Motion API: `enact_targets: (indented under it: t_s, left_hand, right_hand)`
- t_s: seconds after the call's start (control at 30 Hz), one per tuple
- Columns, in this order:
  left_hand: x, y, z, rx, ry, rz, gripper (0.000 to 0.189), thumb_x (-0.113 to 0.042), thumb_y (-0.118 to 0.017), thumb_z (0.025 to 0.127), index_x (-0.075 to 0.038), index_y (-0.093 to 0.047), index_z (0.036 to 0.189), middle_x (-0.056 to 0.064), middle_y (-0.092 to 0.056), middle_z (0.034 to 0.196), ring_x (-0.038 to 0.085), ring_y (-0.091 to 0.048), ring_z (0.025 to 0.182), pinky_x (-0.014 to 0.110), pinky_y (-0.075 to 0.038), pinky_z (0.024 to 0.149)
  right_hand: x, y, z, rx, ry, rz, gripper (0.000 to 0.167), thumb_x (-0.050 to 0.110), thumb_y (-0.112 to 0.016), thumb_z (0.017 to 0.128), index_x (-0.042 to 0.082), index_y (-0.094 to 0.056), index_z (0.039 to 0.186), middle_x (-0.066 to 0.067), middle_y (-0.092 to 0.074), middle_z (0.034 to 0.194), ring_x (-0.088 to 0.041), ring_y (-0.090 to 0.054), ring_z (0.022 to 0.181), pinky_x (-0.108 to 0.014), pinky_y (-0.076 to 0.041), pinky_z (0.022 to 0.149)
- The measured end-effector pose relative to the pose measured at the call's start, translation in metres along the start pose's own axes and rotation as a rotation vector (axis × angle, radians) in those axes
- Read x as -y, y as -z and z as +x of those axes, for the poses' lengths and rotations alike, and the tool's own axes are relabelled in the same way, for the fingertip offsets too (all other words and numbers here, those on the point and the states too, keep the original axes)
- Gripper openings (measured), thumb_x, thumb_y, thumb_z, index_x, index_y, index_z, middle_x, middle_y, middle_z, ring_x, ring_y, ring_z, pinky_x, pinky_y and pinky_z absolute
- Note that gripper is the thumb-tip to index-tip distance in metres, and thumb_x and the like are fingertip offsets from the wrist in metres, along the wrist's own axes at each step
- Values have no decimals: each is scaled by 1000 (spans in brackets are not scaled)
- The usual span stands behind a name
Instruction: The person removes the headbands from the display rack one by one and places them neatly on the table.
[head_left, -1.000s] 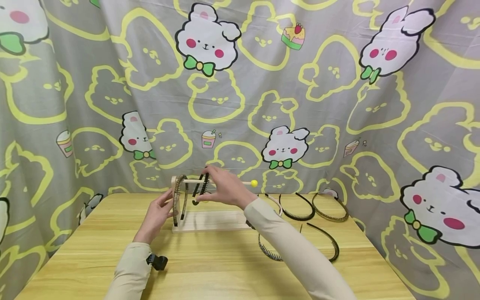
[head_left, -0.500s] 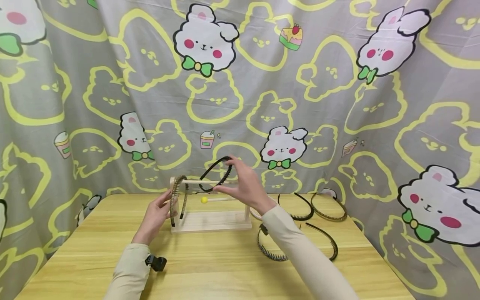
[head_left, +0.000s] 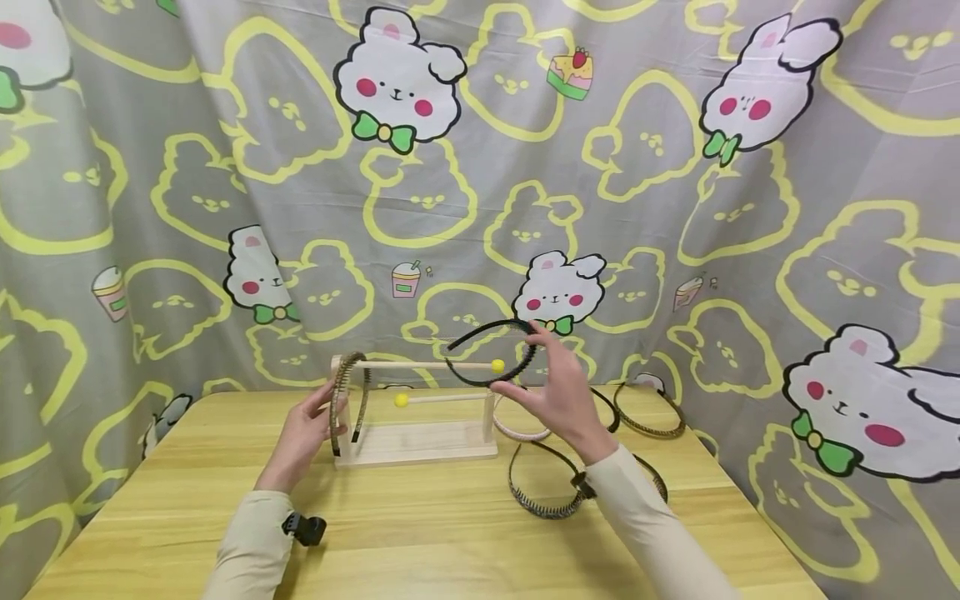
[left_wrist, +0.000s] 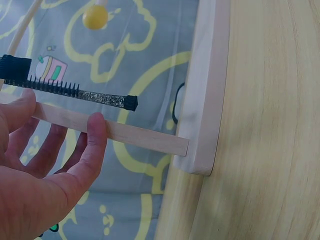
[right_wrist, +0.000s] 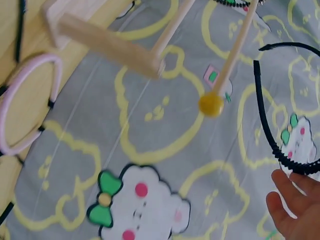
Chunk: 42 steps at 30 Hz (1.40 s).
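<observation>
In the head view my left hand (head_left: 300,442) grips the left upright of a pale wooden rack (head_left: 420,442). The left wrist view shows thumb and fingers about that flat wooden post (left_wrist: 145,138). A brown patterned toothed headband (head_left: 340,408) hangs on the upper rod (head_left: 427,365) beside the left upright. My right hand (head_left: 562,392) pinches a black toothed headband (head_left: 510,322) by its curved middle, ends pointing left. It overlaps the rod's yellow ball tip (head_left: 498,366) in the head view; in the right wrist view the black headband (right_wrist: 261,105) shows apart from the ball (right_wrist: 211,104).
Right of the rack, several headbands lie on the wooden table: a pale pink one (right_wrist: 20,82), a brown one (head_left: 652,432) and a grey toothed one (head_left: 551,512) among them. The lower rod (head_left: 450,397) has its ball tip pointing left. A patterned curtain (head_left: 435,208) hangs behind.
My right hand has moved right with the black headband, from midway along the upper rod to its ball end. The left hand keeps its grip on the upright.
</observation>
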<state>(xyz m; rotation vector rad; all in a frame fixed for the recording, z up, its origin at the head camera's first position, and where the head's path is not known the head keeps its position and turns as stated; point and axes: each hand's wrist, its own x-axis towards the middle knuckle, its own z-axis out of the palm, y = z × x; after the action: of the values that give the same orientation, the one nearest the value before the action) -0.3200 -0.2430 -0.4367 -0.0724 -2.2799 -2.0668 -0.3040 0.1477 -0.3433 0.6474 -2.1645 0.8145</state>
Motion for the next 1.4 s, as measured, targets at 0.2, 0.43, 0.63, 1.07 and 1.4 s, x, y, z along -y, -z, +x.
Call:
enact_targets:
  t_s: [0.2, 0.43, 0.63, 1.07, 1.4]
  left_hand:
    - [0, 0, 0, -4, 5, 4, 68, -34, -53, 108, -18, -20, 165, 19, -29, 164, 35, -38, 143, 30, -59, 97]
    - [0, 0, -1, 9, 8, 12, 68, -33, -53, 108, -19, -18, 165, 20, -26, 166, 38, -37, 145, 28, -60, 95]
    - [0, 0, -1, 1, 7, 13, 68, -34, -52, 108, -18, -18, 165, 19, -26, 166, 37, -37, 145, 27, -60, 94]
    - [2, 0, 0, 4, -4, 32, 66, -31, -51, 109, -16, -20, 165, 21, -29, 164, 39, -39, 143, 33, -59, 99]
    - [3, 0, 2, -4, -4, 24, 66, -31, -52, 109, -16, -22, 165, 22, -29, 164, 37, -38, 144, 26, -60, 93]
  right_hand:
    - [-21, 36, -28, -93, -110, -27, 79, 38, -95, 69, 3, -56, 128, -7, -48, 158, -46, -50, 134, -66, -45, 105]
    - [-46, 77, -61, -201, -270, -85, 74, 34, -95, 72, -2, -58, 125, -14, -54, 151, -46, -55, 129, -63, -48, 101]
    - [-59, 109, -85, -234, -486, -118, 74, 39, -92, 76, -2, -57, 126, -14, -52, 153, -45, -53, 133, -63, -46, 106]
    - [-102, 154, -147, -82, -928, -379, 94, 74, -71, 80, -2, -55, 133, -31, -59, 134, -51, -56, 115, -59, -45, 90]
    - [-123, 168, -164, 145, -1040, -472, 109, 91, -60, 72, -3, -55, 127, -33, -63, 120, -48, -62, 91, -47, -43, 61]
